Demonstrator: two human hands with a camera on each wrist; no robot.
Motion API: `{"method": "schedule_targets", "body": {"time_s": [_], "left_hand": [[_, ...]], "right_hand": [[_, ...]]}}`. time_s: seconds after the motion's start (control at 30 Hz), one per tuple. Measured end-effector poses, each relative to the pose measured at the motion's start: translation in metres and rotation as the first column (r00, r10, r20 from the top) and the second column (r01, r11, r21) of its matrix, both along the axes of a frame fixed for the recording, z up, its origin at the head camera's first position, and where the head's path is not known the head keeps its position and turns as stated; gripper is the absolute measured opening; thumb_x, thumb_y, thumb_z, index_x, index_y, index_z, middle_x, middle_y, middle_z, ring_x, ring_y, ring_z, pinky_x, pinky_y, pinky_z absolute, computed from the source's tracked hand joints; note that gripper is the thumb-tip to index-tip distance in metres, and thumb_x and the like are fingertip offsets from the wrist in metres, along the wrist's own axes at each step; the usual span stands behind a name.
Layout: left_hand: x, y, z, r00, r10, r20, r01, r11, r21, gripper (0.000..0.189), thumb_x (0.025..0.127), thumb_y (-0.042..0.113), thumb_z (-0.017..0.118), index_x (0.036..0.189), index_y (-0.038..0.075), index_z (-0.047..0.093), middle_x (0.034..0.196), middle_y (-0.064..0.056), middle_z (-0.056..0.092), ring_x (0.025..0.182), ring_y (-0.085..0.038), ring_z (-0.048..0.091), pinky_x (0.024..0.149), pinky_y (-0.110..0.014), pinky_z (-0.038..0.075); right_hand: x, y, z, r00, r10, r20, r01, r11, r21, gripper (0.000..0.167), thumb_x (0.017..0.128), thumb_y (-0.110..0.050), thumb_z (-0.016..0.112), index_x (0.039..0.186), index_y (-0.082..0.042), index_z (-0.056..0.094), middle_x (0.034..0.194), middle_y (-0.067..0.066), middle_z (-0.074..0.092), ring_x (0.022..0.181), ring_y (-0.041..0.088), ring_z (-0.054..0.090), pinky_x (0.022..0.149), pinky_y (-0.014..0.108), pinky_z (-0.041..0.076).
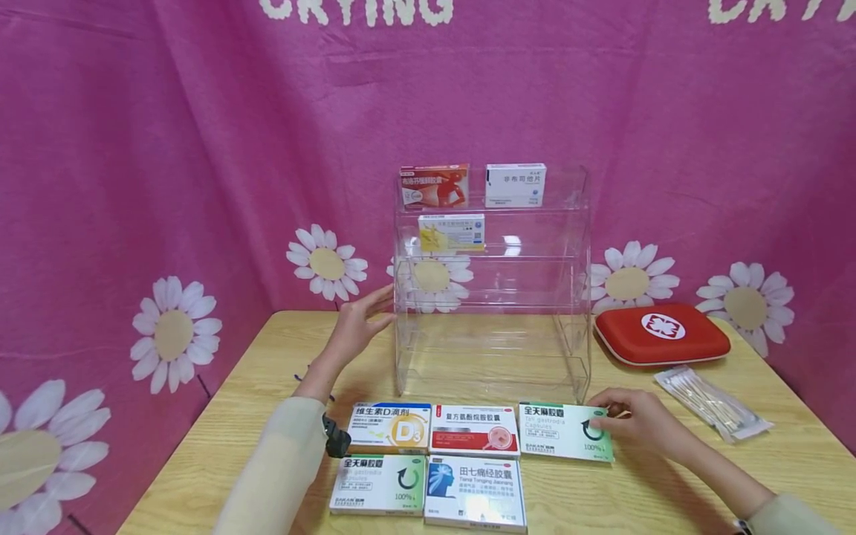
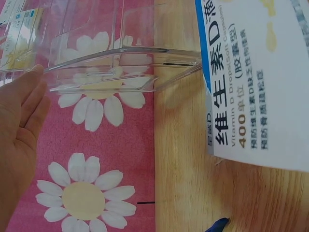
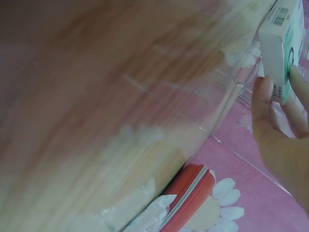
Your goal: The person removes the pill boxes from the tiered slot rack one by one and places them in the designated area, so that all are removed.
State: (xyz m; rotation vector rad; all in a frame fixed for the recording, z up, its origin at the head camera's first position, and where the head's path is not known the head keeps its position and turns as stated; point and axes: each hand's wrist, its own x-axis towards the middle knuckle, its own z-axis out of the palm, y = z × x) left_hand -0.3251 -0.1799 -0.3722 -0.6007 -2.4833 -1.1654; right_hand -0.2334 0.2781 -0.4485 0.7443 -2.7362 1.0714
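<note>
A clear acrylic tiered display rack (image 1: 495, 305) stands on the wooden table. My left hand (image 1: 354, 327) is at its left side, fingers extended with the tips right at the side panel. With thumb and fingers, my right hand (image 1: 645, 423) pinches the right end of a white and green capsule box (image 1: 562, 435), in front of the rack's right corner. The right wrist view shows this box (image 3: 275, 43) between thumb and fingers. Beside it lie a red and white capsule box (image 1: 475, 429) and a blue-topped vitamin D box (image 1: 390, 427).
A second green and white box (image 1: 377, 484) and a blue and white box (image 1: 475, 492) form the front row. The upper tiers hold a red box (image 1: 435, 186), a white box (image 1: 515, 185) and a yellow-white box (image 1: 452, 233). At right lie a red case (image 1: 662, 334) and bagged swabs (image 1: 712, 403).
</note>
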Motion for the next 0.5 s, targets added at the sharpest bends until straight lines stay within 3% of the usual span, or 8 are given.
{"method": "schedule_targets", "body": {"time_s": [0.13,0.27,0.5], "left_hand": [[0.0006,-0.0003,-0.0003,1.000,-0.003,0.003,0.003,1.000,0.008,0.055,0.088,0.006,0.070,0.140,0.006,0.053,0.126,-0.018,0.067,0.118,-0.031,0.065,0.098,-0.041,0.055],[0.0014,-0.0006,0.0000,1.000,-0.007,0.011,0.007,1.000,0.015,0.055,0.088,0.006,0.070,0.140,0.006,0.052,0.127,-0.018,0.066,0.119,-0.031,0.065,0.099,-0.042,0.055],[0.0001,-0.0008,-0.0010,1.000,-0.009,0.005,0.009,1.000,0.012,0.055,0.088,0.005,0.070,0.141,0.005,0.052,0.128,-0.018,0.066,0.118,-0.031,0.065,0.099,-0.042,0.054]], "right_hand": [[0.0007,-0.0015,0.0017,0.996,0.013,0.084,-0.020,0.996,0.081,0.023,0.081,-0.020,0.078,0.098,-0.004,0.074,0.086,0.002,0.073,0.072,-0.009,0.053,0.063,0.015,0.052],[0.0014,-0.0024,0.0021,0.994,0.021,0.110,-0.034,0.992,0.124,0.026,0.082,-0.021,0.077,0.100,-0.003,0.073,0.090,0.005,0.074,0.073,-0.007,0.056,0.065,0.016,0.055],[0.0010,-0.0063,-0.0015,0.999,0.047,0.015,-0.049,0.988,0.149,0.022,0.080,-0.017,0.079,0.097,-0.003,0.074,0.085,0.002,0.073,0.071,-0.008,0.053,0.062,0.017,0.055]]}}
